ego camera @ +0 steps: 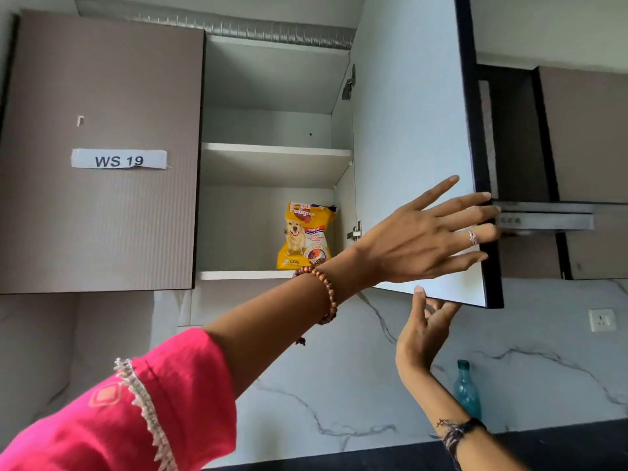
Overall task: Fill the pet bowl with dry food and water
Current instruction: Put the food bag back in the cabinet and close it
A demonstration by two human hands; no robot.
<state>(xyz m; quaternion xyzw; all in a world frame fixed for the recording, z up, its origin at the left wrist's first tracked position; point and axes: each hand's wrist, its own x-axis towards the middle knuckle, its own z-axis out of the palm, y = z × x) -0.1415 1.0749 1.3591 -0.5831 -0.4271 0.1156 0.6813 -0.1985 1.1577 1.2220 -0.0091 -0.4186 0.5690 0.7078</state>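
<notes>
The yellow dog food bag (pixel 306 236) stands upright on the bottom shelf (pixel 244 275) of the open wall cabinet, at the right side of the compartment near the lower hinge (pixel 354 231), touched by neither hand; the shelf above it (pixel 275 151) carries nothing in view. The cabinet door (pixel 407 130) is swung out to the right, its pale inner face toward the camera. The left hand (pixel 421 239), wearing a ring and a beaded bracelet (pixel 324 294) below a pink sleeve (pixel 136 409), lies flat against that inner face, its grip spread wide with fingertips reaching the door's dark outer edge. The right hand (pixel 424 324) is raised just beneath the door's bottom edge, fingers loosely open and holding nothing. A teal bottle (pixel 467 390) stands on the dark tabletop (pixel 560 440) against the marbled wall. The closed left door (pixel 102 147) bears a label reading WS 19
</notes>
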